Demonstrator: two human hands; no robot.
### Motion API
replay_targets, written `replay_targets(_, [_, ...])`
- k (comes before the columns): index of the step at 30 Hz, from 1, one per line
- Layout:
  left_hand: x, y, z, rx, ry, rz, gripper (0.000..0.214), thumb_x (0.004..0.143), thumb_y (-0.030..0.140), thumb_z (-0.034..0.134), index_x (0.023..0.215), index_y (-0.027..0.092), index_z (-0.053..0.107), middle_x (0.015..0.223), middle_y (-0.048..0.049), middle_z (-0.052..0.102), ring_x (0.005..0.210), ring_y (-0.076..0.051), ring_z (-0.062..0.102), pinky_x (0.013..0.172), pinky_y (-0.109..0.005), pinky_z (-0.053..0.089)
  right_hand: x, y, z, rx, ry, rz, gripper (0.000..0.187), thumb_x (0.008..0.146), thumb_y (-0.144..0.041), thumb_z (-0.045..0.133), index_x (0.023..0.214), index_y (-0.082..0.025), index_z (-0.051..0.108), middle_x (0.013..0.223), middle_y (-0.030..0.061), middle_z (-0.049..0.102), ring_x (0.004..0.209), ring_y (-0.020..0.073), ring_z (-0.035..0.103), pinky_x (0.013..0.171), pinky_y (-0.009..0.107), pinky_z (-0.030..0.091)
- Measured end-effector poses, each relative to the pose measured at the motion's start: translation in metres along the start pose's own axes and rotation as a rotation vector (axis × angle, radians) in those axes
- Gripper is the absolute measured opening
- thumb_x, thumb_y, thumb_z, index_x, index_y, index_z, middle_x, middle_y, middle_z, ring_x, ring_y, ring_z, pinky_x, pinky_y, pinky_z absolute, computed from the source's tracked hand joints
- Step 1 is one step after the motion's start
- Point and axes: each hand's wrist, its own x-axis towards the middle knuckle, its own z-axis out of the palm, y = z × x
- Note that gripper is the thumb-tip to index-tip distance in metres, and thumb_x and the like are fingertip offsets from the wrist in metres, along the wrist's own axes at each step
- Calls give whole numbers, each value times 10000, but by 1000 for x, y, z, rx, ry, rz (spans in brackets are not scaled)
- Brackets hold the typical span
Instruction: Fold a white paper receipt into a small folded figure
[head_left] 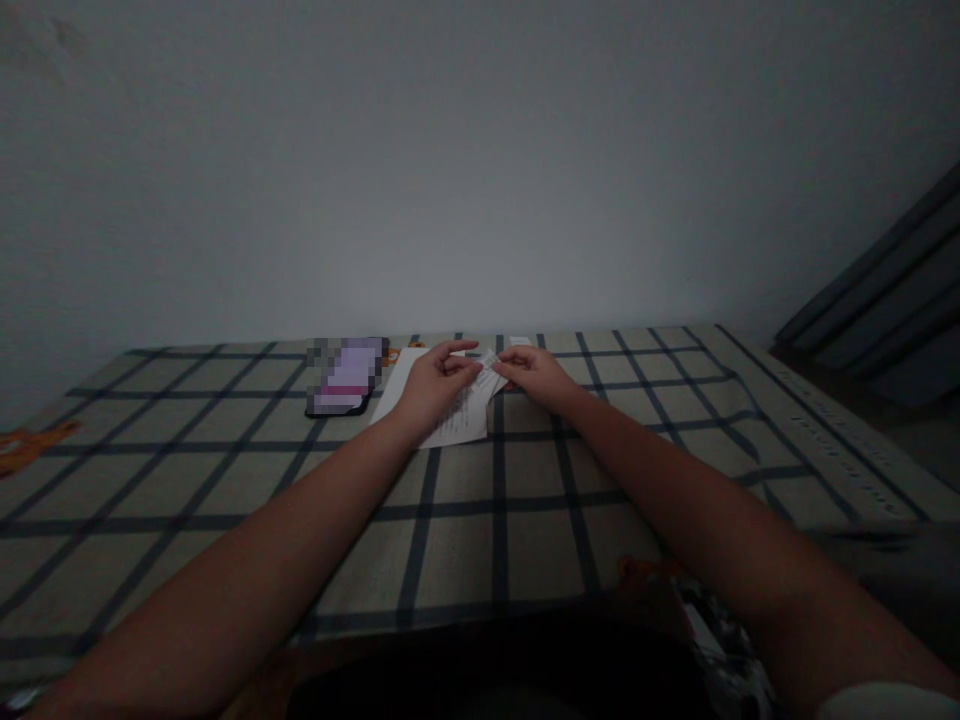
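Note:
Both hands meet over a printed sheet of paper (pixel 471 424) lying on the checked cloth. Between them is a small printed slip of paper (pixel 489 382), tilted, its lower part over the sheet's right side. My left hand (pixel 435 385) pinches the slip's left edge by thumb and a bent finger, while another finger stretches out above. From the other side my right hand (pixel 534 374) grips the slip between thumb and fingertips. Whether slip and sheet are joined is too small and dim to tell. My left hand covers part of the sheet.
A phone (pixel 346 376) with a lit, blurred-out screen lies left of the paper. Behind the right hand is a small white piece of paper (pixel 519 341). The checked tablecloth (pixel 225 480) reaches back to a plain wall (pixel 480 180). Dark folded fabric (pixel 892 280) hangs at the right.

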Motion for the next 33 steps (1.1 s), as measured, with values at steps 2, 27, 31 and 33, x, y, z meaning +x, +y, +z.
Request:
replay_targets(2, [0, 0, 0, 18, -7, -17, 520, 690, 387, 760, 1140, 147, 657, 797, -49, 704, 639, -132, 603, 600, -251, 457, -1, -1, 1, -43, -4, 3, 260, 749, -385, 694, 813, -149, 607, 741, 13, 623, 676, 115, 591, 619, 252, 506])
replay_targets(27, [0, -9, 1, 79, -34, -65, 390, 741, 511, 694, 835, 139, 761, 760, -68, 716, 607, -149, 597, 531, -257, 481, -4, -2, 7, -193, 91, 47, 374, 771, -519, 634, 692, -167, 533, 567, -35, 524, 538, 97, 477, 529, 232, 372])
replay_targets(31, [0, -6, 0, 78, 0, -57, 380, 747, 502, 693, 839, 139, 757, 738, -55, 703, 590, -138, 580, 546, -261, 477, -9, -8, 8, -175, 50, 24, 352, 806, -512, 605, 797, -161, 592, 642, -18, 581, 553, 98, 507, 538, 234, 399])
replay_targets(33, [0, -5, 0, 67, -9, -48, 387, 750, 512, 692, 827, 137, 750, 728, -51, 691, 599, -137, 581, 556, -261, 477, -9, -10, 7, -151, 34, 12, 342, 808, -503, 608, 817, -161, 596, 704, -6, 615, 575, 98, 531, 559, 237, 419])
